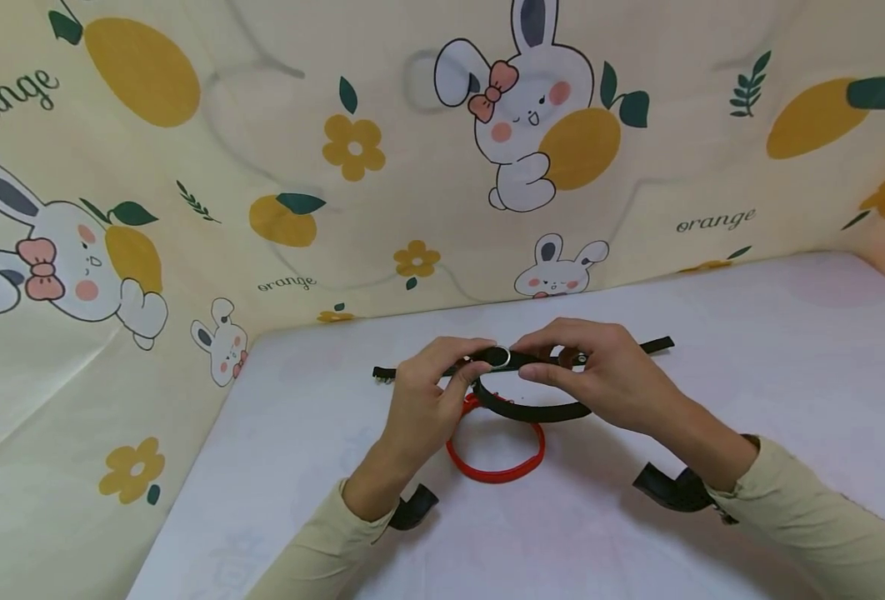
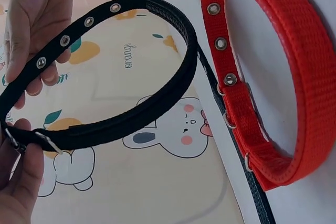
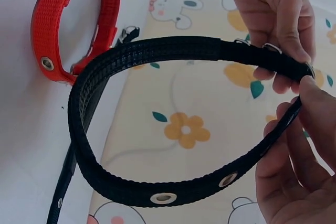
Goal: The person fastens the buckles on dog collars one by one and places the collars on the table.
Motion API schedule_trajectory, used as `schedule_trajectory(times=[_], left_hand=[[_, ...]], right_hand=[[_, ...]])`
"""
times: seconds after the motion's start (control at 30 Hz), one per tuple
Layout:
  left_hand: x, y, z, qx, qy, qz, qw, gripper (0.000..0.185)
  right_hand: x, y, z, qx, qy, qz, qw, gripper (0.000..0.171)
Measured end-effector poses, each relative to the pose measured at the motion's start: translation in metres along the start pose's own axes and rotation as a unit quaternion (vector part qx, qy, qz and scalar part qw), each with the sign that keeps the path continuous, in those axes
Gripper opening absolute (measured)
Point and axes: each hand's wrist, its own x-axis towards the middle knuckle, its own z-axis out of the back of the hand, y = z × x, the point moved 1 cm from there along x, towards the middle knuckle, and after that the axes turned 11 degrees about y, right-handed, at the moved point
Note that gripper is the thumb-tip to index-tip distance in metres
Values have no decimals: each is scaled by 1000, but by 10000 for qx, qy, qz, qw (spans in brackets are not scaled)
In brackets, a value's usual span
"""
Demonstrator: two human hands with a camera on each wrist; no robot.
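While both hands pinch the black collar (image 1: 532, 408), left grip (image 1: 423, 400) at buckle (image 1: 499, 358), right grip (image 1: 600, 375) on strap.

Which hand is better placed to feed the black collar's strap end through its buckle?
Probably the right hand: it pinches the holed strap end of the black collar, while the left hand steadies the buckle.
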Motion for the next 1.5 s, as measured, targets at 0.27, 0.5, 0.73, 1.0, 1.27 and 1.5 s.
schedule_trajectory(times=[0.27, 0.5, 0.73, 1.0, 1.27, 1.5], left_hand=[[-4, 0, 1, -71, -3, 184, 9998, 29], [-7, 1, 1, -291, -24, 355, 9989, 30], [-4, 2, -3, -518, 70, 331, 9981, 31], [0, 2, -8, -494, 197, 501, 9973, 28], [1, 5, 6, -853, -180, 1164, 9894, 23], [3, 7, 14, -1203, -325, 1431, 9818, 24]], right_hand=[[2, 1, -3, -130, -1, -19, 9999, 27], [4, 2, -6, -124, 25, -73, 9999, 27], [3, 2, -4, -297, 38, -278, 9992, 27], [0, 3, -4, -263, -41, -140, 9995, 29], [2, 1, 1, -503, 83, -528, 9973, 26], [2, -3, 8, -396, -119, -863, 9954, 21]])
